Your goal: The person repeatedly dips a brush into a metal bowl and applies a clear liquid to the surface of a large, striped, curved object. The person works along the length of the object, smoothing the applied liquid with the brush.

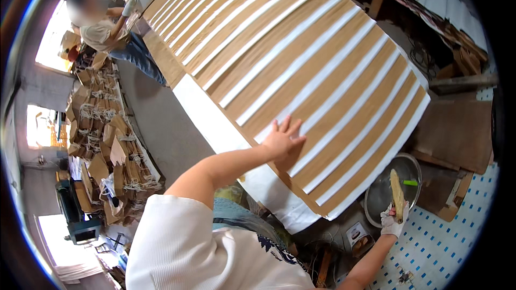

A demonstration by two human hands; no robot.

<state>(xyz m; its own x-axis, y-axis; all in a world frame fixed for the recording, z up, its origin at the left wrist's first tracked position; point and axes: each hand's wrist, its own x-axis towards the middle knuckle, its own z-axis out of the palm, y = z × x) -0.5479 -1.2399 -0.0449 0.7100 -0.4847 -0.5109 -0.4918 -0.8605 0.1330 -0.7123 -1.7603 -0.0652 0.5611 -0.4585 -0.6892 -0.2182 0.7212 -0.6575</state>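
Brown strips [258, 58] line the table [203, 115], left hand [284, 143] splayed above; right hand [395, 223] grips a light-looking, stiff stick [396, 189], best held endwise.

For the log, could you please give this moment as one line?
left hand: open, at brown-and-white strips | right hand: gloved, gripping yellowish tool by metal bowl

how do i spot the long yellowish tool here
Off the lower-right end of the big white-striped brown surface sits a round grey metal basin. There, the white-gloved right hand grips the long yellowish tool, far longer than the bright green piece.
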